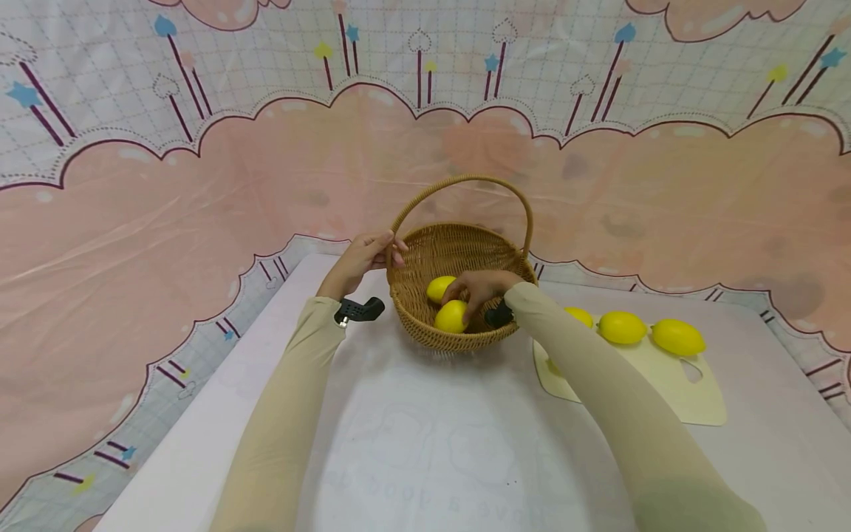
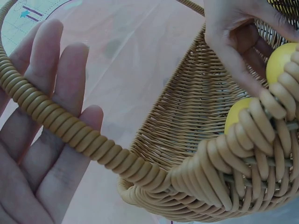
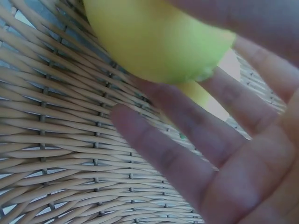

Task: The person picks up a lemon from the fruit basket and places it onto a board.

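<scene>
A brown wicker basket [image 1: 459, 341] with an arched handle [image 1: 475, 178] stands tilted toward me. My left hand [image 1: 368, 255] is at the handle's left foot; in the left wrist view, its fairly straight fingers [image 2: 70, 77] lie behind the handle. Inside the basket, my right hand [image 1: 485, 288] holds a yellow lemon [image 1: 452, 316] between thumb and fingers. The right wrist view shows that lemon [image 3: 154, 42] close up, fingers spread beneath it and wicker behind. Another lemon [image 1: 439, 289] lies deeper in the basket, partly covered by the right hand.
Right of the basket, a cream cutting board [image 1: 698, 399] lies on the white table [image 1: 425, 443]. Several lemons rest on it, including one at its right [image 1: 678, 338]; my right sleeve [image 1: 598, 369] hides part of it. A patterned cloth [image 1: 299, 170] hangs behind.
</scene>
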The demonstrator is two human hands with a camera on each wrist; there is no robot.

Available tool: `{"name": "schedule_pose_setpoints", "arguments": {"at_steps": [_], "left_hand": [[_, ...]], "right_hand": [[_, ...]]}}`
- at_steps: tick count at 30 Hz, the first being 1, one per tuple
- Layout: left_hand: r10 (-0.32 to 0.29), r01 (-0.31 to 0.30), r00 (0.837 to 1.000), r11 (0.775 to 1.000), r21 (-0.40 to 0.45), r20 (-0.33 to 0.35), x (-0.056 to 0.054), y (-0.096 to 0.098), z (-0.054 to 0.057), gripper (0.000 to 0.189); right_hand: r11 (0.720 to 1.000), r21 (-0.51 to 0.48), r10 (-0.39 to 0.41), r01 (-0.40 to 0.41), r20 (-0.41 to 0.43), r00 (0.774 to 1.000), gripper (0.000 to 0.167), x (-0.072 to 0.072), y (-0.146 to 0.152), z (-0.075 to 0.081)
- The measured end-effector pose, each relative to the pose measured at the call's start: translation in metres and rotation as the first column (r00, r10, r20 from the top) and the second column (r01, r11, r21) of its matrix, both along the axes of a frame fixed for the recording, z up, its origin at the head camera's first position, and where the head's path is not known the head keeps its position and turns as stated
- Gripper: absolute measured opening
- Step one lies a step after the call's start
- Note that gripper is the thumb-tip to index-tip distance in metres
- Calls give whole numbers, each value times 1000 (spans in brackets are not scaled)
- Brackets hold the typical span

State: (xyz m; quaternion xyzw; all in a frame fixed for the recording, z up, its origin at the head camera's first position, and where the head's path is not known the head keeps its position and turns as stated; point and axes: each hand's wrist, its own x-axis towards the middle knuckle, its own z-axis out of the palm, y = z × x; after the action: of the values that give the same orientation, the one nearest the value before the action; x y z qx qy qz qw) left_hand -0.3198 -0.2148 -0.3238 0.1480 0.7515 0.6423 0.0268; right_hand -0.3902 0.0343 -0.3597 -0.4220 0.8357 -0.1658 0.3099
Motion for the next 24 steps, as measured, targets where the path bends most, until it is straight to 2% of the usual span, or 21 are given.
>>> {"name": "schedule_pose_setpoints", "arguments": {"at_steps": [5, 9, 13, 18, 24], "left_hand": [[-8, 8, 1000, 1000, 1, -6, 0, -1, 1, 36], [-14, 14, 1000, 1000, 8, 0, 1, 0, 2, 37], [-6, 6, 1000, 1000, 2, 2, 2, 1, 2, 38], [1, -1, 1000, 1000, -10, 1, 1, 2, 2, 48], [-5, 5, 1000, 1000, -13, -4, 0, 1, 1, 49]], "right_hand": [[997, -3, -84, 84, -63, 994, 50, 1, 0, 1], [993, -6, -115, 115, -45, 992, 49, -1, 0, -1], [994, -15, -107, 108, 13, 994, 49, -3, 1, 0], [998, -52, -41, 44, 46, 998, 50, -7, 4, -1], [998, -39, -46, 47, 15, 999, 51, -4, 1, -1]]}}
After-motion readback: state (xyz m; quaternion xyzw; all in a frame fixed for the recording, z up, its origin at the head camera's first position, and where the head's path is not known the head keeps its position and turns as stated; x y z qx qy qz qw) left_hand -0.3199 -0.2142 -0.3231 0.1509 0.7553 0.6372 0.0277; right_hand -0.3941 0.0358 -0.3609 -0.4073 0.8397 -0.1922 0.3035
